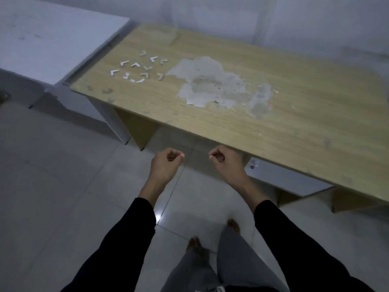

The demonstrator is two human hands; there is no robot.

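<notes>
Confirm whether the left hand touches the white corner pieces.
Apart. Head view: the left hand hangs over the floor, while the white corner pieces lie far off on the table.

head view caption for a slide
Left hand and right hand curled before a worn wooden table bearing white angled pieces

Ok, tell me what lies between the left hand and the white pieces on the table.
In the head view, nothing loose: from the left hand only floor tile, then the table edge and bare wood up to the white pieces.
</notes>
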